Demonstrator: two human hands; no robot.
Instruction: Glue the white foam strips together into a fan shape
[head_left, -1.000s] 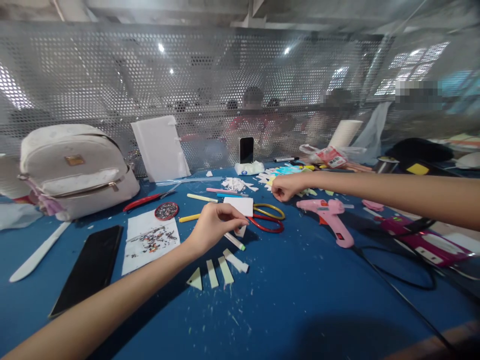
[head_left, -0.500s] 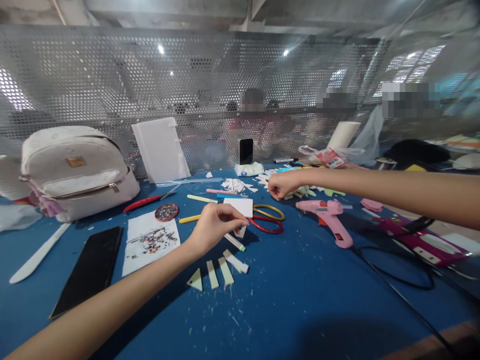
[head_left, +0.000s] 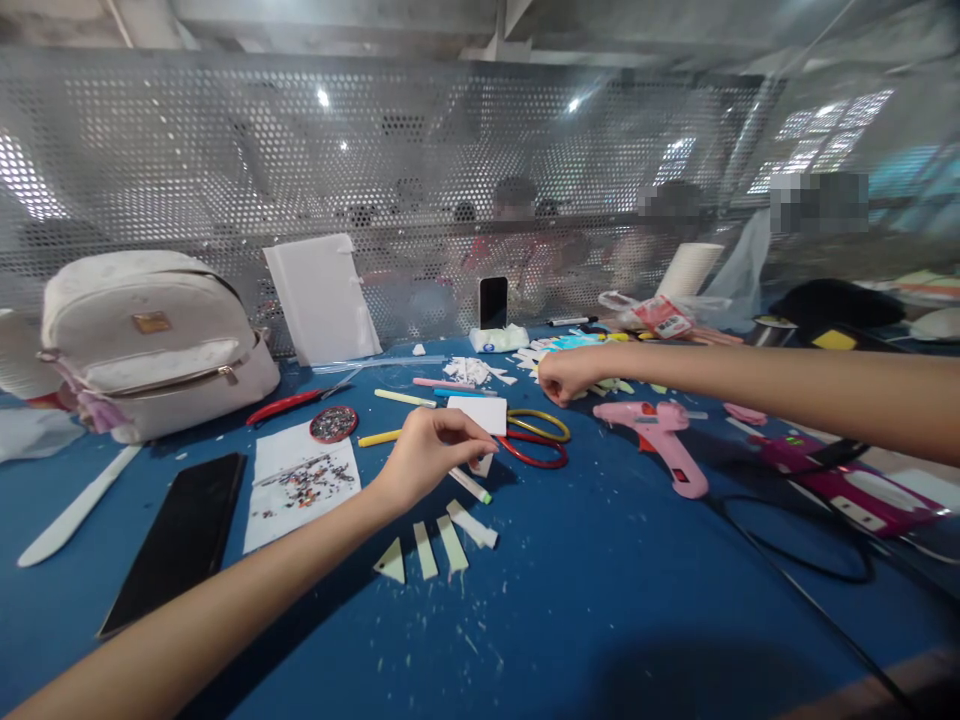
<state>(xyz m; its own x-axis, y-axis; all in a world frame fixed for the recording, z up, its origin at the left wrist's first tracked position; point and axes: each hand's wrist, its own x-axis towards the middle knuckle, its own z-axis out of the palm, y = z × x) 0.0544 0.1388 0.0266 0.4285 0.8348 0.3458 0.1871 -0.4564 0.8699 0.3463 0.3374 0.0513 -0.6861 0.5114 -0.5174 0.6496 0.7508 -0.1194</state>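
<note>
Nearest, below the left hand, a pale triangle [head_left: 392, 562] and pale strips [head_left: 452, 540] are laid out in a row. A green-capped pen [head_left: 472, 486] is seen just beneath the left hand [head_left: 437, 455]. Its thumb and fingers are brought together in a pinch; a small pale piece [head_left: 484, 465] is seen at the fingertips, grip on it cannot be told. A pink glue gun [head_left: 660, 435] is placed just right of the right hand [head_left: 570, 377], slightly nearer. Right fingers are curled down at paper scraps [head_left: 574, 341]; whether any is held cannot be told. Beyond both hands, a phone [head_left: 493, 302] is stood upright.
</note>
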